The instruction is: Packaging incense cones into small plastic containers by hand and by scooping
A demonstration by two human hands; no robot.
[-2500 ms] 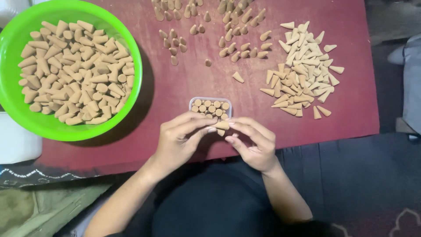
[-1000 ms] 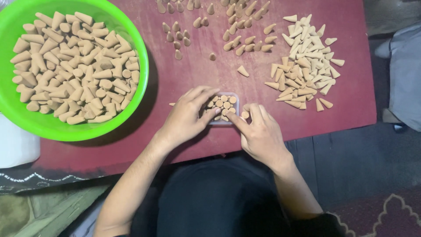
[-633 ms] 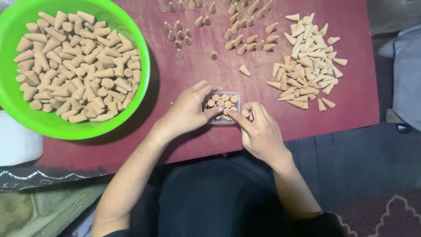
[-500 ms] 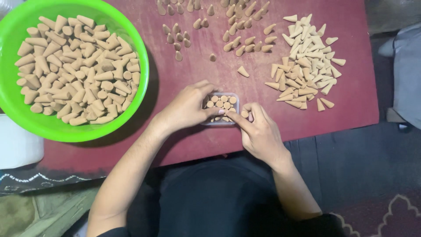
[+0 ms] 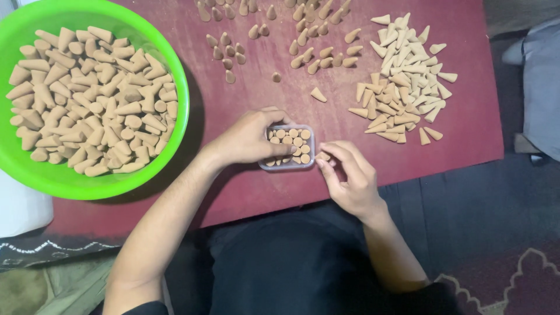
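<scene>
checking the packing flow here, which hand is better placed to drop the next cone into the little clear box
Probably the right hand: its fingertips pinch a cone just beside the clear box. The left hand grips the box's left side, steadying it, with no free cone in its grip.

A round bright-green plastic bowl (image 5: 181, 111) heaped with tan cones sits at the left of the dark-red tabletop (image 5: 245, 192); a loose pile of pale cream cones (image 5: 405, 81) lies at right
</scene>
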